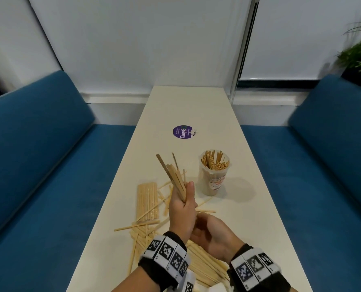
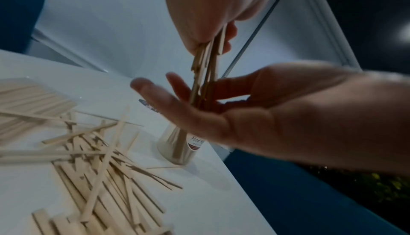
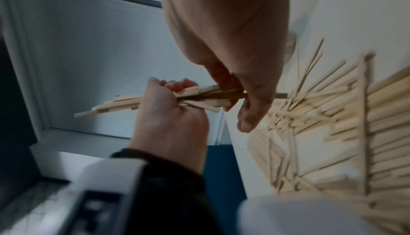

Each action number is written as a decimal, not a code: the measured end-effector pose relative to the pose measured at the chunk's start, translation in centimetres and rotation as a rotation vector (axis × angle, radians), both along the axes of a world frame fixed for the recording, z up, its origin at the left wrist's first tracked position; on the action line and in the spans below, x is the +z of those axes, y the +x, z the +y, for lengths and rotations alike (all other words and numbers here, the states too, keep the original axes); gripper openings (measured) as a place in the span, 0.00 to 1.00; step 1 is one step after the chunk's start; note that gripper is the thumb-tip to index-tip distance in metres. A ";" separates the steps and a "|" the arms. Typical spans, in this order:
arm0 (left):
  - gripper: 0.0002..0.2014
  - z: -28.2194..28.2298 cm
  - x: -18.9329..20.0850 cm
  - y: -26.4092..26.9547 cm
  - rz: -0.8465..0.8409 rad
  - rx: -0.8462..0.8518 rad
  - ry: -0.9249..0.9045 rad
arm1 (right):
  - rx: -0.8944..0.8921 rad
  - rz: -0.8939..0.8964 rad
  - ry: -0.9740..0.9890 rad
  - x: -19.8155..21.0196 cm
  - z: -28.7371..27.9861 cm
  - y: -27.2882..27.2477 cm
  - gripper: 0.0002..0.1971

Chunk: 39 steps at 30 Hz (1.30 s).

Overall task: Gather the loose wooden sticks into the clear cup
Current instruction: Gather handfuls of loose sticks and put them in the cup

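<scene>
The left hand (image 1: 182,209) is gripping a bundle of wooden sticks (image 1: 173,173) above the bench (image 1: 249,207), its fingers (image 3: 177,85) curled tight round the bundle; the bundle's long axis is pointing up and away, tilted to the left, with uneven ends; the right hand (image 1: 215,234) is cupping the lower ends from below, its fingers (image 2: 155,91) spread and relaxed, touching the stick tips without closing on them; the clear cup (image 1: 214,175) is standing upright just ahead and to the right of both hands, already crowded with sticks, so free space at its mouth is looking limited; the left hand is the nearer one to the cup; loose sticks (image 1: 146,226) are lying scattered on the bench beneath and to the left, beside a wrapped pack of sticks (image 1: 147,199); nothing is standing between bundle and cup
</scene>
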<state>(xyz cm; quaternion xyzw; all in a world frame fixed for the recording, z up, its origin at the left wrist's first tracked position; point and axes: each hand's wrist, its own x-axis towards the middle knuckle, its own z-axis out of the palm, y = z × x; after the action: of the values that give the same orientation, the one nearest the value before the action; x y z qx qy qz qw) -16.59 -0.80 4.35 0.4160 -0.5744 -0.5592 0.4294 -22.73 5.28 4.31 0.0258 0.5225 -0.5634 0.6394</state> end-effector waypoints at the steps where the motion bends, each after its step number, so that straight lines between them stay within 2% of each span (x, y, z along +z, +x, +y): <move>1: 0.16 0.0 0.1 0.1 -0.011 -0.004 -0.017 | 0.003 -0.012 -0.011 0.2 -0.1 0.2 0.16; 6: 0.23 0.2 0.3 0.6 0.007 -0.010 0.019 | 0.061 -0.055 -0.042 0.8 0.0 0.1 0.23; 9: 0.22 0.0 1.1 0.6 0.081 -0.012 0.044 | 0.070 0.084 0.147 -0.3 0.1 -0.2 0.23; 11: 0.19 -0.2 1.6 0.4 0.113 -0.011 0.048 | 0.055 0.097 0.219 -1.0 0.3 -0.4 0.21; 13: 0.17 -0.2 1.9 0.4 0.120 -0.023 0.029 | -0.015 -0.024 0.152 -1.2 0.1 -0.3 0.20; 15: 0.17 0.0 1.9 0.4 0.086 -0.040 -0.005 | -0.060 -0.116 0.036 -0.3 0.0 -0.1 0.23; 18: 0.18 0.3 1.4 0.7 0.012 -0.052 -0.005 | -0.015 -0.144 -0.120 1.4 0.0 0.1 0.25; 20: 0.18 0.4 1.4 0.9 -0.016 -0.079 0.027 | 0.071 -0.059 -0.157 1.7 0.1 0.1 0.26; 22: 0.17 0.5 1.5 1.1 -0.052 -0.146 0.077 | 0.170 0.157 -0.155 1.4 0.3 -0.3 0.32; 24: 0.16 0.7 1.8 1.5 -0.073 -0.286 0.140 | 0.207 0.392 -0.242 1.5 0.5 -1.1 0.38; 27: 0.14 1.2 2.0 2.1 -0.103 -0.570 0.189 | 0.227 0.541 -0.419 2.8 0.5 -2.5 0.44; 29: 0.12 1.7 2.0 2.2 -0.132 -0.731 0.228 | 0.257 0.542 -0.452 3.5 0.0 -3.3 0.39; 32: 0.14 2.0 2.3 2.0 -0.130 -0.849 0.348 | 0.232 0.438 -0.459 4.6 -0.3 -3.6 0.17; 34: 0.13 1.8 2.6 2.1 -0.094 -0.883 0.450 | 0.211 0.374 -0.460 4.9 -0.2 -3.4 0.09; 35: 0.11 1.7 2.6 2.2 -0.080 -0.888 0.491 | 0.201 0.360 -0.461 5.1 -0.2 -3.2 0.09; 37: 0.07 1.4 2.7 2.3 -0.049 -0.882 0.528 | 0.144 0.387 -0.464 5.3 -0.3 -2.9 0.16; 39: 0.08 1.1 2.5 2.5 -0.022 -0.854 0.557 | 0.041 0.444 -0.468 5.6 -0.5 -2.4 0.21</move>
<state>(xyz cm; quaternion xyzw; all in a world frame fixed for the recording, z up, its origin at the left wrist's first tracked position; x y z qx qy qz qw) -14.07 0.28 6.82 0.2485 -0.5269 -0.8123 0.0294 -25.18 4.82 9.93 -0.2560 0.5057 -0.6473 0.5096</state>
